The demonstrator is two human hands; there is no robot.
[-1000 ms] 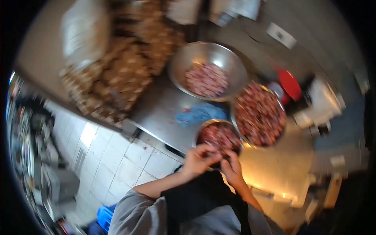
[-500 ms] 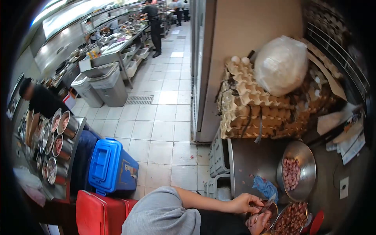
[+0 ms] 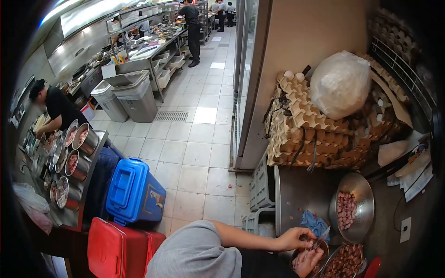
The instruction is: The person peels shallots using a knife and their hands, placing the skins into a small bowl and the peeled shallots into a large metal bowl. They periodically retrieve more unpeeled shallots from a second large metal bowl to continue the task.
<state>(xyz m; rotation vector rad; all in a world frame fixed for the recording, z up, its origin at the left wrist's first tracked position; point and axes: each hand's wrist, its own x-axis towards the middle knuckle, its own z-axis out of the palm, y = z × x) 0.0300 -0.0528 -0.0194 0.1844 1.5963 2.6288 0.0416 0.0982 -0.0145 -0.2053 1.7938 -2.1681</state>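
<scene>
My left hand [image 3: 299,239] reaches in from the grey sleeve, fingers pinched on something too small to make out. Just below it, my right hand [image 3: 308,261] is closed around a small knife [image 3: 323,235]; its pale blade points up and to the right, close to the left fingertips. Both hands are over a bowl [image 3: 326,254], whose contents they mostly hide. Beside it stands a bowl of reddish-brown pieces that look like unpeeled shallots [image 3: 344,260]. Farther up, a metal colander [image 3: 364,214] holds pink, peeled-looking shallots [image 3: 346,211]. A crumpled blue cloth or bag [image 3: 315,224] lies near my left hand.
Egg trays [image 3: 320,143] are stacked at the table's far end, under a large wrapped white bundle [image 3: 340,85]. A red object [image 3: 373,268] sits at the lower right. Blue [image 3: 127,190] and red [image 3: 109,248] containers stand behind. A person [image 3: 60,109] works by metal pots [image 3: 79,164].
The view has shifted slightly, moving the surroundings mostly rightward. My hands stay together over the bowl; the right hand has turned a little and the blade shows more clearly.
</scene>
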